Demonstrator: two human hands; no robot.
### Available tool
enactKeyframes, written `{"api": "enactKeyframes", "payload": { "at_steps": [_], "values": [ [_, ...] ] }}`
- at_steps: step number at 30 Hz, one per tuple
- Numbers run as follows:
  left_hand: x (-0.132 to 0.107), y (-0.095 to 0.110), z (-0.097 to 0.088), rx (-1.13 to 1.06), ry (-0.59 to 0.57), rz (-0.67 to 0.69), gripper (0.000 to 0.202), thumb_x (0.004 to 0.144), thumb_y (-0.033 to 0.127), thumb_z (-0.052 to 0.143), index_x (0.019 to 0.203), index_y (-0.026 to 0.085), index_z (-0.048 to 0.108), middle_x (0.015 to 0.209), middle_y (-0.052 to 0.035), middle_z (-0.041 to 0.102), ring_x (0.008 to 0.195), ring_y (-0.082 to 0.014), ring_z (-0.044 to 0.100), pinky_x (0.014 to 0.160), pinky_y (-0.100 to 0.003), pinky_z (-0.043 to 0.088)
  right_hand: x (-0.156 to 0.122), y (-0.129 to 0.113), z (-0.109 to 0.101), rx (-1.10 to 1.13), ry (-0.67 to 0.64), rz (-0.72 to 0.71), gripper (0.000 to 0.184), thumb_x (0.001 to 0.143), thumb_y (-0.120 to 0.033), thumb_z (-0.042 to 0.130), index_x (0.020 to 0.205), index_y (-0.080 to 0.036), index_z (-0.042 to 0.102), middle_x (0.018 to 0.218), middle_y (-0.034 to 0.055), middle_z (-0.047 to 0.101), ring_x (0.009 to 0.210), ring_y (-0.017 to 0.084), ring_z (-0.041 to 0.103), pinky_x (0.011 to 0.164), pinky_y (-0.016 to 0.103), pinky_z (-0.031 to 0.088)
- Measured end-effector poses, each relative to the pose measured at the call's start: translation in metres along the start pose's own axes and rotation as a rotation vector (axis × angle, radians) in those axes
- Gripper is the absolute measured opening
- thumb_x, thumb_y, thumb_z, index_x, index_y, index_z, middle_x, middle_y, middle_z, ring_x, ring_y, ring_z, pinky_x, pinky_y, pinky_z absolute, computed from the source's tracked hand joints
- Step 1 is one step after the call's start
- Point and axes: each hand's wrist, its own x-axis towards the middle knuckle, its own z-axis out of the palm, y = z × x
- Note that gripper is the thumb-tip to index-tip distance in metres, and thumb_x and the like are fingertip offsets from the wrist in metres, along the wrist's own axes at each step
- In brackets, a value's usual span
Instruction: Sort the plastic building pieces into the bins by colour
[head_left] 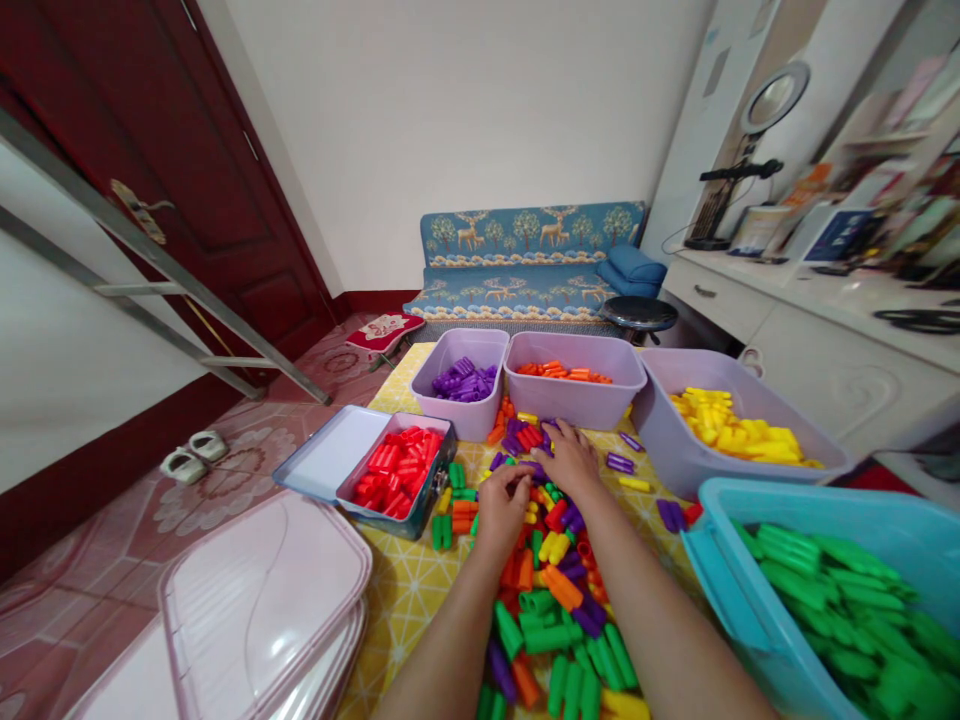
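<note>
A loose heap of mixed plastic tube-shaped building blocks (563, 587) in green, purple, orange, yellow and red lies on the table between my arms. My left hand (502, 500) is over the heap, its fingers curled in and the thumb near the index finger. A purple block (534, 470) lies by its fingertips; whether it is gripped I cannot tell. Just to the right and farther forward, my right hand (570, 458) reaches palm down over the blocks with its fingers apart. Its fingertips are by purple and red blocks (528, 437) near the far boxes.
Lilac boxes hold purple (491, 418), orange (574, 345) and yellow blocks (675, 455). A turquoise box (720, 580) holds green ones. Red blocks fill a lidded tin (326, 455). Pale lids (262, 590) are stacked at left. Behind stand a sofa (517, 285) and a stool (639, 312).
</note>
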Motion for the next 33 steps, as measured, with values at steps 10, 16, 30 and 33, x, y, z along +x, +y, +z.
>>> {"api": "enactKeyframes", "payload": {
  "at_steps": [10,16,30,33],
  "values": [
    [-0.001,0.005,-0.001,0.000,0.002,-0.005,0.021,0.080,0.013,0.054,0.089,0.015,0.072,0.088,-0.0071,0.072,0.083,-0.0176,0.066,0.077,-0.030,0.052,-0.019,0.012,-0.016,0.053,-0.049,-0.045,0.036,0.089,-0.045,0.045,0.092,-0.021,0.071,0.112,0.0099,0.062,0.101,0.026,0.057,0.089,0.039,0.040],
    [-0.001,0.006,-0.001,0.050,0.013,0.031,0.022,0.078,0.010,0.056,0.092,0.015,0.071,0.093,-0.0083,0.070,0.086,-0.0184,0.065,0.077,-0.030,0.052,-0.048,0.021,-0.021,0.463,-0.084,-0.130,0.037,0.091,-0.045,0.040,0.086,-0.019,0.067,0.085,0.0046,0.067,0.083,0.020,0.062,0.076,0.031,0.046],
    [-0.004,0.015,-0.002,0.124,-0.063,0.032,0.022,0.081,0.017,0.053,0.094,0.016,0.071,0.093,-0.0078,0.072,0.086,-0.0192,0.066,0.078,-0.031,0.052,-0.094,0.055,-0.018,0.262,0.323,-0.080,0.044,0.087,-0.044,0.046,0.114,-0.015,0.064,0.119,0.0166,0.063,0.114,0.031,0.055,0.101,0.050,0.038],
    [-0.004,0.015,-0.001,0.158,-0.112,0.066,0.027,0.079,0.019,0.057,0.102,0.017,0.070,0.100,-0.0086,0.071,0.090,-0.0205,0.065,0.081,-0.033,0.052,-0.094,0.049,-0.004,0.287,0.253,-0.048,0.050,0.086,-0.046,0.047,0.122,-0.013,0.060,0.125,0.0173,0.060,0.123,0.031,0.048,0.106,0.051,0.035]
  ]
}}
